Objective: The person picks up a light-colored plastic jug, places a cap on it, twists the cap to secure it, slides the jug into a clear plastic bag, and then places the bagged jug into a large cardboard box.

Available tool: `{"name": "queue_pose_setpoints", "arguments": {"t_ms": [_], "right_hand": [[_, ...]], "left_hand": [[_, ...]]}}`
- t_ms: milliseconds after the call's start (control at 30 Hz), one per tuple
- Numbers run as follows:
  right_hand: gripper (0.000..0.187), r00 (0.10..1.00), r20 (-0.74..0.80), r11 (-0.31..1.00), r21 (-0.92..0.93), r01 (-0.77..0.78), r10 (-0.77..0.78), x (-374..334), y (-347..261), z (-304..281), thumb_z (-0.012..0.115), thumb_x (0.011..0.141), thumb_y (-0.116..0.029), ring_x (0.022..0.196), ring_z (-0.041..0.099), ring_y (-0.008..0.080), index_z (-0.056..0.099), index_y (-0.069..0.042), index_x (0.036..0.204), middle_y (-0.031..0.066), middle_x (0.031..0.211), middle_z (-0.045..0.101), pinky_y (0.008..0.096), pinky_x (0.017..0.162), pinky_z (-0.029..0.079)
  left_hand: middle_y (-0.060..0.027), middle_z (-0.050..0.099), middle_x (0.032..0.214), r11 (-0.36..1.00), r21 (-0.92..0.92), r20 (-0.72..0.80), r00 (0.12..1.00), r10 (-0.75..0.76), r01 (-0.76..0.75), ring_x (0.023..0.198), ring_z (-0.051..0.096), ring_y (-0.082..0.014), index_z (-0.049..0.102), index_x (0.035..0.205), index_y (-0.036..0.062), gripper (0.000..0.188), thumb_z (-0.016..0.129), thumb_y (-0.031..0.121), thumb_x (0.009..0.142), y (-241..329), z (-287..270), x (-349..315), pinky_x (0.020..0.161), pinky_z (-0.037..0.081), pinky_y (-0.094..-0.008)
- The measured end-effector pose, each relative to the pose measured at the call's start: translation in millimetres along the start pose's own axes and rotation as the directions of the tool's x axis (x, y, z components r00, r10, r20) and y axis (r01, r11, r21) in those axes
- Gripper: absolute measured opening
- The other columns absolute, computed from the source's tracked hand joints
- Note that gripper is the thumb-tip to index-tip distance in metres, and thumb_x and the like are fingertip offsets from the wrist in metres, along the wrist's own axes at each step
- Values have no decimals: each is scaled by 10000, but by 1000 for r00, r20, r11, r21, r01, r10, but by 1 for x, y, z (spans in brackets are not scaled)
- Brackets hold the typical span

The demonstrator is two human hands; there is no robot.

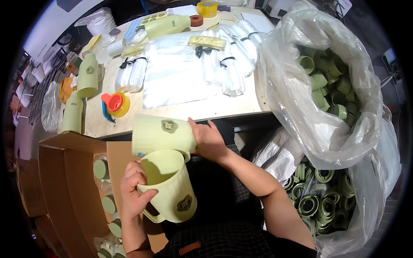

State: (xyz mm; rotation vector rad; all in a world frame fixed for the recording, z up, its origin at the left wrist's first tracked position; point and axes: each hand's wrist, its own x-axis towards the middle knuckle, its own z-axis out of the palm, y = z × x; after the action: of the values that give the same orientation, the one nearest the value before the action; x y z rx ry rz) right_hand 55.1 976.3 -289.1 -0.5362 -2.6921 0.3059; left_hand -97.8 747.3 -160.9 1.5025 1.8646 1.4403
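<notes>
fingers of the left hand are curled tight round the handle and rim of a pale green jug, which sits upright just above the lap, mouth open to the camera. at about one o'clock from it, the right hand has its fingers wrapped over the end of a second jug, lying on its side with its closed end pointing to nine o'clock. the two jugs meet: the lower edge of the tipped one rests against the rim of the upright one.

judging by this, the step in hand looks like pairing or nesting the two jugs. the next move would call for lining the tipped jug up with the open mouth below while the left hand keeps its jug steady.

farther out, at nine o'clock, an open cardboard box holds bagged jugs with green lids. at twelve o'clock a table carries more jugs standing at its left edge, a yellow tape dispenser, flat clear bags and a tape roll at the far edge. at two o'clock a big clear sack is full of green lids; at four o'clock a lower sack holds green rings.
</notes>
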Motion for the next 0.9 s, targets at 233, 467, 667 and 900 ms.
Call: {"name": "queue_pose_setpoints", "arguments": {"t_ms": [233, 467, 667, 900], "right_hand": [[838, 834, -34, 707, 550, -445, 551, 22, 42, -67, 818, 756, -375, 1096, 626, 376, 414, 44, 1359, 227, 1189, 620, 421, 942, 492], [758, 465, -480, 620, 237, -748, 744, 24, 193, -76, 770, 790, -221, 1119, 508, 467, 366, 19, 1385, 304, 1204, 530, 495, 963, 425], [505, 729, -570, 921, 158, -355, 379, -180, 83, -77, 792, 672, -93, 1049, 569, 359, 619, -73, 1146, 180, 1161, 581, 439, 918, 464], [591, -34, -753, 219, 233, -947, 658, -435, 187, -145, 671, 808, -147, 1068, 523, 342, 411, 53, 1299, 220, 1162, 517, 417, 980, 409]], "left_hand": [[-67, 451, 656, 984, -15, 23, 984, 178, -177, 715, 459, -270, 410, 586, 64, 555, 862, 378, 651, 18, 3, 17, 746, 404, -407], [-183, 565, 1163, 929, 112, 554, 798, 236, -353, 1077, 522, -385, 579, 1048, 43, 665, 918, 156, 487, 22, 134, 79, 949, 434, -467], [-260, 402, 1464, 939, 282, 389, 871, -300, 197, 1328, 436, -431, 371, 1443, 8, 940, 860, 138, 651, 24, 123, 34, 1087, 402, -465], [-88, 620, 1031, 849, 55, 325, 794, -513, 526, 817, 572, -118, 386, 1437, -1, 546, 411, 384, 1051, -11, 100, -17, 689, 455, -238]]}}
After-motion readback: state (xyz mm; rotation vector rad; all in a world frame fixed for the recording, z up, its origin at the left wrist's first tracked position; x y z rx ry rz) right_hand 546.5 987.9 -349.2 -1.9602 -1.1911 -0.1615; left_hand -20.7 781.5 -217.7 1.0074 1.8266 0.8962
